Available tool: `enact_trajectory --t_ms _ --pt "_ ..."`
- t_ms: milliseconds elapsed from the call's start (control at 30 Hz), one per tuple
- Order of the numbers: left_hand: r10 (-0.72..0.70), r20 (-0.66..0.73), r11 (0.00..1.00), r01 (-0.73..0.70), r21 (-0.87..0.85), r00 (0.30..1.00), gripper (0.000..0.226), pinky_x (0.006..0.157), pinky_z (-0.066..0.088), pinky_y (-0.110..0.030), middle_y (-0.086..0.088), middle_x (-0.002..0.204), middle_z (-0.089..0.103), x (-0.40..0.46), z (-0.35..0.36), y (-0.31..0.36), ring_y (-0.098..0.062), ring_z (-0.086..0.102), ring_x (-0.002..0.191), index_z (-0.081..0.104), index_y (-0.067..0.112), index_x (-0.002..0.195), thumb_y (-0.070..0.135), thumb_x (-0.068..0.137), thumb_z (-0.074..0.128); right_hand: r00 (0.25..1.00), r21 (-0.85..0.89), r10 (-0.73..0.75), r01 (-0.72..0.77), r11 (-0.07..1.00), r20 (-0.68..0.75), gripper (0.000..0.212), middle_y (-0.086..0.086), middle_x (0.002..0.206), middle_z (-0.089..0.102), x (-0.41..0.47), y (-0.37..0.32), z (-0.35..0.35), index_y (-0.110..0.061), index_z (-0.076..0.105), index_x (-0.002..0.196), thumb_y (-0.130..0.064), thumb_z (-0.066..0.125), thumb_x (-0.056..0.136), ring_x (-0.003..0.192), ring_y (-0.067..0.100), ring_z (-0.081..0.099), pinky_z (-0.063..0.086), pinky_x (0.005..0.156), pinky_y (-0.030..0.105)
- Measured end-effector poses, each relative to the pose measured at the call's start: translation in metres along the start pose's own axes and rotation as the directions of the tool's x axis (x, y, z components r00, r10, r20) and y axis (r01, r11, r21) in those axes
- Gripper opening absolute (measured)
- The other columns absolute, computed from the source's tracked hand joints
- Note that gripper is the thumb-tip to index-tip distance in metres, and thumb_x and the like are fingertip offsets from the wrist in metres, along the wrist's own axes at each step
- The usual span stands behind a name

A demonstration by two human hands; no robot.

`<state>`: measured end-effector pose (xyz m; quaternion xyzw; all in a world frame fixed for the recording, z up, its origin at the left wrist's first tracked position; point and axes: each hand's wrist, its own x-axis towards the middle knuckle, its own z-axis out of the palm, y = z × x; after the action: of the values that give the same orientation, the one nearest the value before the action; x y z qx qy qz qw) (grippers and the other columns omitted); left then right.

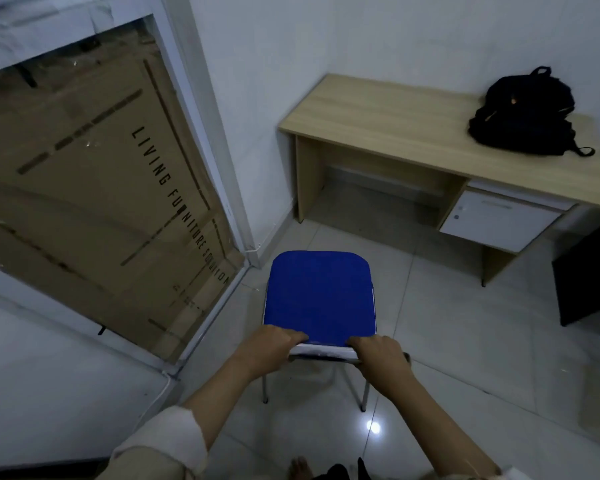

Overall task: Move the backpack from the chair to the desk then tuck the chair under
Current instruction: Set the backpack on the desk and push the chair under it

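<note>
A black backpack (525, 116) lies on the right end of the light wooden desk (378, 123), which stands against the far wall. A chair with a blue seat (319, 296) and metal legs stands on the tiled floor, apart from the desk and in front of its knee space. My left hand (274, 344) grips the top of the chair's backrest at its left end. My right hand (378, 355) grips the same backrest at its right end.
A glass panel (94, 188) with a large cardboard box behind it fills the left. A white drawer unit (499, 220) hangs under the desk's right side. A black object (589, 271) stands on the floor at far right. My bare foot (300, 467) shows at the bottom.
</note>
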<state>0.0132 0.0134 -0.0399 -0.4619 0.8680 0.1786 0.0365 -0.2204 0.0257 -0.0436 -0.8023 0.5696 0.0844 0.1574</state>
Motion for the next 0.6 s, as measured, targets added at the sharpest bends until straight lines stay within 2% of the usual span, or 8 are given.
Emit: enact_trajectory --t_ms 167,267,367,500,600 --pt "0.062 0.035 0.996 -0.064 0.055 0.997 0.032 0.079 0.052 -0.037 -0.009 0.109 0.068 0.028 -0.017 -0.007 -0.025 0.065 0.093 0.057 0.015 0.120 0.019 0.088 0.057 0.996 0.027 0.093 -0.092 0.995 -0.007 0.017 0.003 0.098 0.069 0.003 0.002 -0.004 -0.017 0.058 0.109 -0.016 0.050 0.094 0.086 0.021 0.064 0.050 0.075 0.031" --pt "0.087 0.064 0.994 -0.092 0.065 0.994 0.033 0.080 0.052 -0.038 -0.008 0.110 0.068 0.050 -0.027 -0.015 -0.025 0.063 0.095 0.058 0.015 0.118 0.013 0.085 0.057 0.990 0.048 0.136 -0.134 0.990 -0.025 0.017 0.005 0.096 0.069 0.008 0.004 -0.010 -0.016 0.057 0.107 -0.014 0.049 0.093 0.077 0.021 0.059 0.043 0.066 0.029" --pt "0.116 0.073 0.989 -0.121 0.080 0.991 0.031 0.078 0.053 -0.037 -0.006 0.108 0.068 0.069 -0.031 -0.027 -0.023 0.064 0.093 0.058 0.017 0.115 0.016 0.084 0.060 0.986 0.079 0.157 -0.152 0.985 -0.055 0.016 0.005 0.093 0.068 0.016 0.008 -0.018 -0.017 0.057 0.107 -0.016 0.050 0.093 0.074 0.022 0.060 0.041 0.062 0.028" --pt "0.140 0.072 0.983 -0.147 0.112 0.988 0.038 0.079 0.054 -0.037 -0.005 0.110 0.068 0.085 -0.033 -0.040 -0.022 0.064 0.093 0.056 0.018 0.120 0.022 0.083 0.064 0.983 0.116 0.122 -0.106 0.988 -0.140 0.023 0.003 0.095 0.069 0.029 0.014 -0.023 -0.019 0.057 0.113 -0.030 0.054 0.093 0.079 0.021 0.065 0.048 0.067 0.030" --pt "0.154 0.056 0.977 -0.161 0.143 0.986 0.042 0.079 0.055 -0.037 -0.004 0.112 0.067 0.095 -0.032 -0.049 -0.021 0.064 0.094 0.054 0.020 0.123 0.025 0.083 0.065 0.958 0.142 0.106 -0.070 0.987 -0.265 0.035 0.000 0.093 0.072 0.035 0.018 -0.020 -0.022 0.058 0.115 -0.046 0.057 0.090 0.075 0.018 0.067 0.052 0.065 0.031"
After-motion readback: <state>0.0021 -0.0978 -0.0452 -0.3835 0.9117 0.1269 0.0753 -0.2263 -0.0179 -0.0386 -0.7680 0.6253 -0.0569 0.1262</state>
